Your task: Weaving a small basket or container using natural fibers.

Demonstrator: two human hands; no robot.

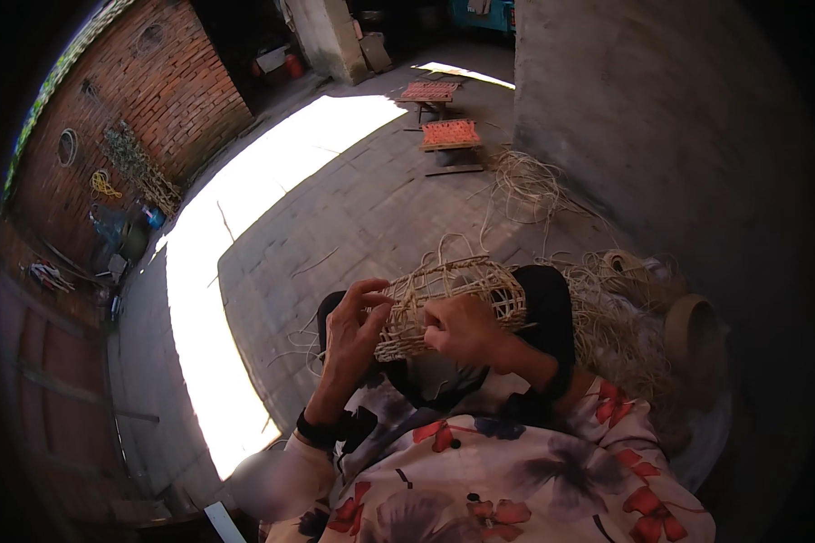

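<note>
Across my lap lies an openwork woven basket of pale cane strands, on its side, with a few loose strand ends sticking out at its far edge. My left hand is at the basket's left end, fingers apart and bent, thumb raised; I see nothing held in it. On the near middle of the basket, my right hand is closed with the fingers curled in. Whatever it pinches, probably at the weave, is hidden behind the knuckles.
Heaps of loose cane strands lie on the floor to my right, beside a round tan band. Ahead stand two low stools with red woven seats. A grey wall rises at right, a brick wall at left.
</note>
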